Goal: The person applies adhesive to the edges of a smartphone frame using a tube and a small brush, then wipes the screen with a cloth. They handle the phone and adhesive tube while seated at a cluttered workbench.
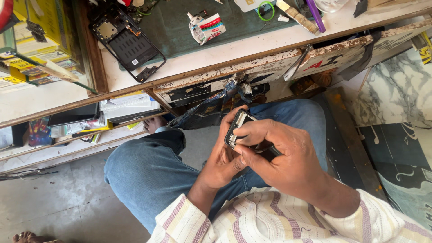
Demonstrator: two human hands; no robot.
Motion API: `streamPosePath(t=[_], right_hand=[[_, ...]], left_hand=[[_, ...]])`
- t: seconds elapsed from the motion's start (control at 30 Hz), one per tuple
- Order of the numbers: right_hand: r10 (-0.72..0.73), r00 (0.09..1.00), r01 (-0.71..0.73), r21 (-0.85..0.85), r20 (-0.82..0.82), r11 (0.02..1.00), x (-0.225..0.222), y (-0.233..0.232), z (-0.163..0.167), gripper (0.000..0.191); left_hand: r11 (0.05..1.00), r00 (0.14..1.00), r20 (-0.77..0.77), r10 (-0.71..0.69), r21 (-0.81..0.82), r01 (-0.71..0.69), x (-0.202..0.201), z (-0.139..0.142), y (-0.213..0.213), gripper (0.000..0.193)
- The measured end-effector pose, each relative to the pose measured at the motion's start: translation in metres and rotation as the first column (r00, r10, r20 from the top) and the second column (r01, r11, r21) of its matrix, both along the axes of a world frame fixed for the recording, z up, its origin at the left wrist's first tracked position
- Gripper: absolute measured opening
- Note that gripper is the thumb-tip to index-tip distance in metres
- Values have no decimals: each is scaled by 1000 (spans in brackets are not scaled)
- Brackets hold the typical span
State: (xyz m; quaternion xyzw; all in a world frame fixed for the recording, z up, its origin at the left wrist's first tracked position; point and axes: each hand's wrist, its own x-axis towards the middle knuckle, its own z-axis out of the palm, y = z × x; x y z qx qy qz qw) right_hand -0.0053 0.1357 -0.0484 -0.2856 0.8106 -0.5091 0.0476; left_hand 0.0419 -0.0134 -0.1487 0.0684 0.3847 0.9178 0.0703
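Over the denim-clad lap, the left hand (222,157) cups a slim black phone (237,127) from below, while the right hand (281,157) curls over it, fingertips pinching its edge. A stripped black phone frame (128,45) lies on the worn white desk (234,49).

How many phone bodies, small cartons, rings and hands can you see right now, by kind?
Phones: 2, the dark phone held in the left hand and right hand, and the opened phone frame on the workbench.
Small red-and-white cartons: 1
Green rings: 1
Hands: 2
Total: 6
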Motion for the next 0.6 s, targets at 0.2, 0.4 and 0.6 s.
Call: streamPosePath(t=[0.2,0.4,0.6], right_hand=[[181,982,-185,-102,-45,977,-13,14,-6,39],[146,989,-143,-145,12,979,-31,42,-3,40],[-52,997,46,-116,-53,992,-22,24,-7,41]], left_hand=[[998,1000,-26,0,-61,-1,0,-1,-2,116],[990,994,23,-108,97,105,-2,-3,-2,113],[917,946,198,-256,360,173,7,-14,4,78]])
